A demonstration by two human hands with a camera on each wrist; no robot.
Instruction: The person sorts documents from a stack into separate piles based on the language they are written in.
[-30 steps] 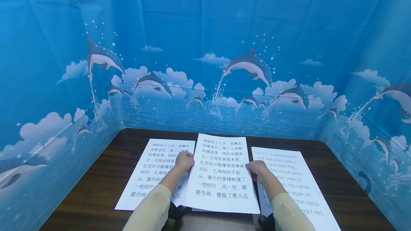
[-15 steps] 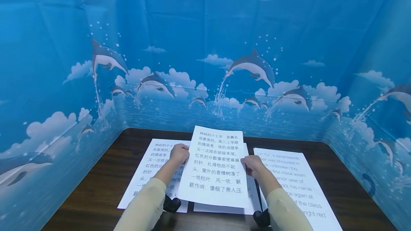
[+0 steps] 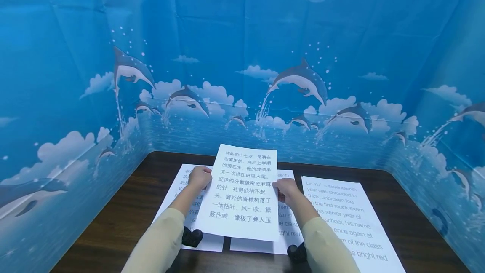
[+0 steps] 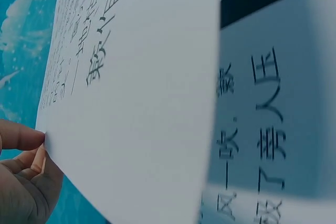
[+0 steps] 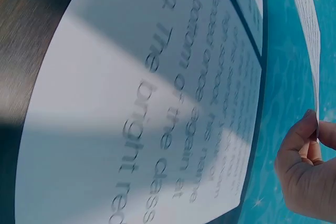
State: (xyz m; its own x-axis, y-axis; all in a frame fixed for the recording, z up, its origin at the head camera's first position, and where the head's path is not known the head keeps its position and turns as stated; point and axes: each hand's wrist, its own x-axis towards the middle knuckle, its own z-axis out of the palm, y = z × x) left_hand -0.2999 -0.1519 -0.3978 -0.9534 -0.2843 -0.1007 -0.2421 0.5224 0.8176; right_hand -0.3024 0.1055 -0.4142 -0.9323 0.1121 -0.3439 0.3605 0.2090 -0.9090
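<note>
A white sheet of paper (image 3: 242, 193) with printed Chinese text is held up above the table, tilted toward the head camera. My left hand (image 3: 199, 177) pinches its left edge between thumb and fingers, as the left wrist view shows with the hand (image 4: 26, 166) at the lower left. At the opposite edge my right hand (image 3: 287, 189) pinches it too; in the right wrist view that hand (image 5: 310, 166) has the sheet seen nearly edge-on. Beneath lie a Chinese-text sheet (image 3: 172, 197) at left and an English-text sheet (image 3: 289, 233) in the middle, both partly covered by the raised sheet.
Another English-text sheet (image 3: 363, 222) lies on the right of the dark wooden table (image 3: 102, 226). A blue curtain (image 3: 212, 54) printed with dolphins surrounds the table's back and sides. Black wrist devices (image 3: 192, 237) sit under both forearms.
Both hands have lifted the Chinese-text sheet and carried it leftward. More of the English-text sheet in the middle now shows, while the left sheet is more covered.
</note>
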